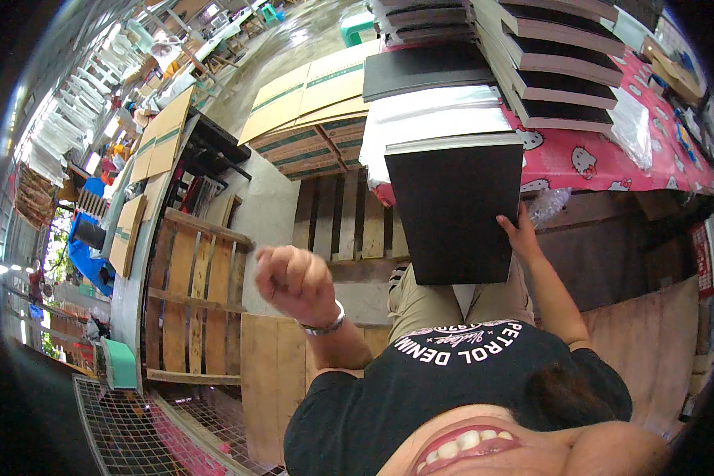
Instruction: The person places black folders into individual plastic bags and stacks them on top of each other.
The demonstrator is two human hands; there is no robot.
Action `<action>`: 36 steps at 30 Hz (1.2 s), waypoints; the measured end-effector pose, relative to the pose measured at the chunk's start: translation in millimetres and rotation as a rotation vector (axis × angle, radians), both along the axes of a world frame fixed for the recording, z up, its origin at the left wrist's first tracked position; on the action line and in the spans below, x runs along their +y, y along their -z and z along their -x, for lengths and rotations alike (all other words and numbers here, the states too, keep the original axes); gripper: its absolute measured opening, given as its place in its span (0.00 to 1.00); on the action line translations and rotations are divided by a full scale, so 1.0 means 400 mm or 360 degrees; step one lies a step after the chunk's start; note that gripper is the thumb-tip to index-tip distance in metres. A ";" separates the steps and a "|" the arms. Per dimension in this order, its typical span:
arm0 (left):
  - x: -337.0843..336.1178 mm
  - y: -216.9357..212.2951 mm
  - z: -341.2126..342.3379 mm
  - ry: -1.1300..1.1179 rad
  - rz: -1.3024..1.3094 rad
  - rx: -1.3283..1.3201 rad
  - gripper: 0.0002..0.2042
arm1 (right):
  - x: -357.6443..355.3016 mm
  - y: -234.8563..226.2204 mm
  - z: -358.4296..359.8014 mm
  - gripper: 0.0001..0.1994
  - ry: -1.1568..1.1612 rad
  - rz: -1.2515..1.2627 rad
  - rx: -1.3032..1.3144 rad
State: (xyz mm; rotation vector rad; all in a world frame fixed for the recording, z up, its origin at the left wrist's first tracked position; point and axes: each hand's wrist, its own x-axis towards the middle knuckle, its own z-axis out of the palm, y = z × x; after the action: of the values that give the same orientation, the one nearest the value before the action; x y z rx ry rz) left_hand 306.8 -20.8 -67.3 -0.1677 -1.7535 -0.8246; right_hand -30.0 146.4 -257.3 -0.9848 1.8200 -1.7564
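A large black hardcover book (454, 214) leans over the table's near edge, its lower end by my lap and its pale page block showing along the top. My right hand (520, 232) grips its right side, thumb on the cover and the other fingers partly hidden beyond the edge. My left hand (295, 284) is raised to the left, apart from the book, curled into a fist. Whatever the fist may hold is hidden. White plastic sheets (428, 111) lie just behind the book, with another black book (428, 67) beyond them.
Thick black books stand in a tall stack (559, 67) on the pink-clothed table (619, 163). Flat cardboard boxes (309, 87) sit on the left, above a wooden pallet (337, 218). More pallets (198, 293) and a wire mesh rack (119, 428) are at the far left.
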 end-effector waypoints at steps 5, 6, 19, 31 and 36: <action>0.118 -0.132 0.060 0.0527 0.0552 -0.1423 0.09 | 0.010 -0.045 -0.030 0.30 0.0314 -0.0147 0.0480; 0.131 -0.131 0.083 -0.0220 0.0677 -0.1048 0.10 | 0.013 -0.090 -0.064 0.31 0.0565 -0.0169 0.0885; 0.242 -0.295 0.197 0.2223 -0.1890 0.1114 0.19 | -0.129 -0.407 -0.404 0.41 -0.2200 0.0500 -0.0565; 0.280 -0.290 0.170 0.1975 -0.1456 0.1309 0.19 | -0.153 -0.359 -0.439 0.34 -0.2358 0.0536 -0.0953; 0.252 -0.266 0.173 0.1211 -0.0948 0.1562 0.18 | -0.111 -0.474 -0.458 0.24 -0.2029 0.0361 -0.0879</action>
State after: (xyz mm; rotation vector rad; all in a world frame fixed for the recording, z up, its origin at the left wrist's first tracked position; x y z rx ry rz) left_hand 237.4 79.9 39.3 -0.7225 -0.4480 -1.4447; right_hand 153.2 102.2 -67.8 -1.1667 0.3891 -1.1674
